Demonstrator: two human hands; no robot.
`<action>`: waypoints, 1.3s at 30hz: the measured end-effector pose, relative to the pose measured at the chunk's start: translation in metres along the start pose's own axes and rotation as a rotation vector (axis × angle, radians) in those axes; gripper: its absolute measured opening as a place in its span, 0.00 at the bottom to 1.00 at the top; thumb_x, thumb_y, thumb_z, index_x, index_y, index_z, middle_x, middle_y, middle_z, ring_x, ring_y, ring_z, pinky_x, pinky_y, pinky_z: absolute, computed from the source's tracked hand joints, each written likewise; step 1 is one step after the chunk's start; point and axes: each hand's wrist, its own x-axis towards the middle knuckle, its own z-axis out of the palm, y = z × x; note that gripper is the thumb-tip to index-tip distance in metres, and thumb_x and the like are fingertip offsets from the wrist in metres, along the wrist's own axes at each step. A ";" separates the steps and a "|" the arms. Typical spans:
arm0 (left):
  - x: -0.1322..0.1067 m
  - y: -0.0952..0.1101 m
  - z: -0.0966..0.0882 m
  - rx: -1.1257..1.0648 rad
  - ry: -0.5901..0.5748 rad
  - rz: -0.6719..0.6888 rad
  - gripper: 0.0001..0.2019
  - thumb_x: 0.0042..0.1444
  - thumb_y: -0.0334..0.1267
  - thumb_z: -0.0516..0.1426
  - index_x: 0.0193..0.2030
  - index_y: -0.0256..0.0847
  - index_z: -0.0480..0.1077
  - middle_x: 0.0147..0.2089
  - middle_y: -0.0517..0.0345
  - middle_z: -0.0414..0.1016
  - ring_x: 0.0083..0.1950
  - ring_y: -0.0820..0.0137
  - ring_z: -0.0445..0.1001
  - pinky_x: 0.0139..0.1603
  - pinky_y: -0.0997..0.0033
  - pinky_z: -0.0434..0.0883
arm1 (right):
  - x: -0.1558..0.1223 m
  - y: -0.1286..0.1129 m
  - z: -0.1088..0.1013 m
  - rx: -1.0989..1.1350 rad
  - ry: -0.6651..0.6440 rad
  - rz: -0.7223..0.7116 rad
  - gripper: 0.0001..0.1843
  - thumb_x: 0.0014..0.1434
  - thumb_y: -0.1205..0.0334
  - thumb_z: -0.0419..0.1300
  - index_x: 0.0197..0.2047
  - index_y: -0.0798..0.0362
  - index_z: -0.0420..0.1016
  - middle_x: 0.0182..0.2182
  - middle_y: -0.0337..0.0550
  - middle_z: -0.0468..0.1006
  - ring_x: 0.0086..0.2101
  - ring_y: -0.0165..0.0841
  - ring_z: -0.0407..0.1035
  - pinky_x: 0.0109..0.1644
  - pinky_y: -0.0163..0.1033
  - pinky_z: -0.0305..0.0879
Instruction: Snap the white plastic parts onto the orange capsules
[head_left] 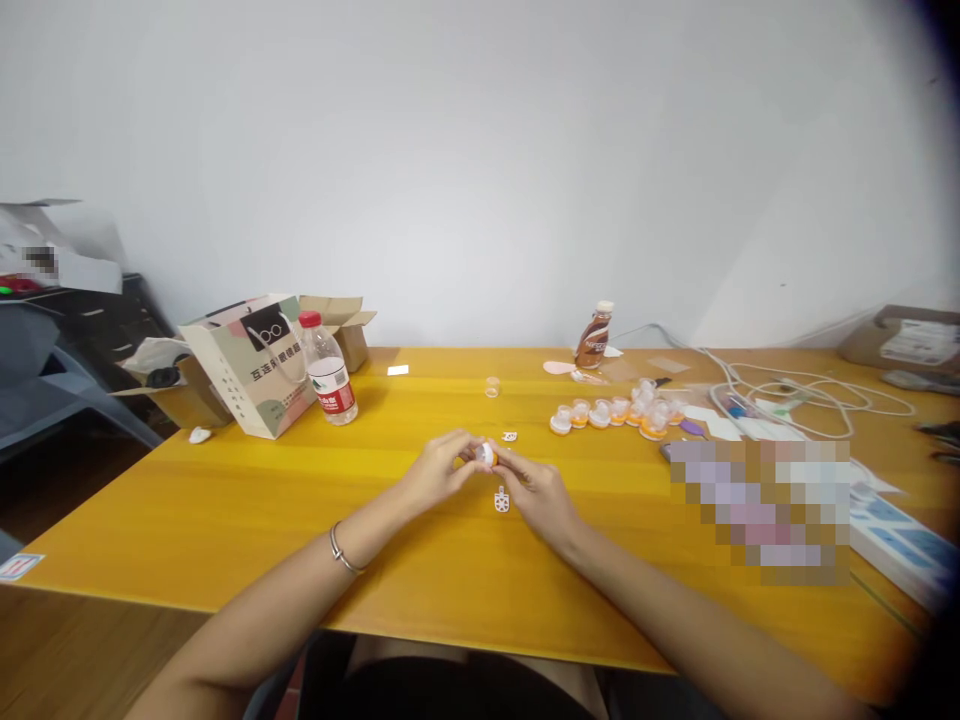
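Observation:
Both hands meet over the middle of the table around a small round white-and-orange container (487,455). My left hand (444,468) pinches its white side, and my right hand (536,490) has its fingers closed on the orange side. Just below the fingers lies a flat white cut-out piece (502,499) with dark gaps. Another small white piece (510,436) rests a little beyond the hands. Farther back stands a small clear cup-like part (492,387). Several similar white-and-orange containers (600,412) with clear tops are grouped to the right.
At left stand a paper bag (259,375), a water bottle (328,375) with a red cap and an open cardboard box (349,335). A brown drink bottle (595,338) is near the wall. White cables (795,390) and a blue-white box (900,545) occupy the right side.

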 end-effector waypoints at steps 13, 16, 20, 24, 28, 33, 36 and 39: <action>0.006 -0.001 -0.008 0.088 -0.054 0.029 0.13 0.50 0.36 0.55 0.43 0.38 0.65 0.38 0.54 0.69 0.38 0.71 0.68 0.41 0.72 0.66 | 0.013 -0.002 0.003 0.474 -0.128 0.204 0.14 0.50 0.55 0.58 0.38 0.48 0.59 0.29 0.38 0.78 0.34 0.33 0.73 0.43 0.43 0.68; 0.005 -0.005 -0.008 0.199 -0.130 -0.031 0.11 0.47 0.35 0.56 0.40 0.38 0.67 0.36 0.57 0.69 0.36 0.71 0.68 0.39 0.74 0.65 | 0.022 0.004 -0.015 0.369 -0.154 0.233 0.17 0.50 0.52 0.57 0.40 0.50 0.57 0.26 0.38 0.77 0.29 0.32 0.73 0.35 0.39 0.69; 0.000 -0.006 -0.015 0.379 -0.372 -0.089 0.09 0.46 0.35 0.55 0.37 0.40 0.68 0.34 0.57 0.69 0.34 0.71 0.68 0.35 0.75 0.64 | 0.039 0.023 -0.053 0.002 0.122 0.146 0.16 0.54 0.51 0.51 0.42 0.52 0.59 0.17 0.32 0.69 0.14 0.25 0.61 0.20 0.32 0.59; -0.003 0.004 -0.018 0.479 -0.413 0.012 0.13 0.49 0.39 0.54 0.42 0.41 0.67 0.41 0.53 0.69 0.42 0.65 0.67 0.44 0.67 0.62 | 0.047 0.041 -0.066 -0.330 0.087 0.042 0.12 0.54 0.56 0.50 0.37 0.53 0.67 0.22 0.38 0.69 0.22 0.30 0.64 0.27 0.35 0.61; -0.004 0.016 -0.005 0.454 -0.402 0.271 0.16 0.55 0.38 0.51 0.51 0.42 0.61 0.50 0.51 0.66 0.53 0.64 0.62 0.51 0.65 0.58 | 0.045 0.054 -0.047 -0.451 -0.055 -0.136 0.13 0.54 0.60 0.50 0.41 0.53 0.70 0.34 0.46 0.71 0.35 0.35 0.67 0.41 0.42 0.64; -0.009 0.017 0.015 0.474 -0.469 0.451 0.11 0.59 0.30 0.45 0.42 0.40 0.67 0.43 0.52 0.71 0.45 0.69 0.68 0.45 0.70 0.62 | 0.045 0.065 -0.031 -0.522 -0.122 -0.229 0.15 0.55 0.64 0.50 0.43 0.49 0.72 0.45 0.47 0.70 0.47 0.38 0.63 0.53 0.47 0.57; -0.011 0.017 0.019 0.523 -0.485 0.467 0.11 0.59 0.30 0.45 0.41 0.38 0.67 0.38 0.52 0.72 0.39 0.69 0.69 0.40 0.71 0.63 | 0.046 0.065 -0.033 -0.528 -0.182 -0.211 0.13 0.55 0.63 0.50 0.38 0.51 0.74 0.43 0.48 0.73 0.45 0.39 0.66 0.51 0.46 0.60; -0.011 0.017 0.016 0.518 -0.431 0.388 0.12 0.59 0.30 0.45 0.44 0.39 0.65 0.35 0.53 0.72 0.37 0.69 0.69 0.39 0.70 0.64 | 0.044 0.058 -0.037 -0.506 -0.240 -0.186 0.11 0.54 0.63 0.51 0.34 0.52 0.75 0.37 0.47 0.76 0.40 0.39 0.69 0.47 0.45 0.63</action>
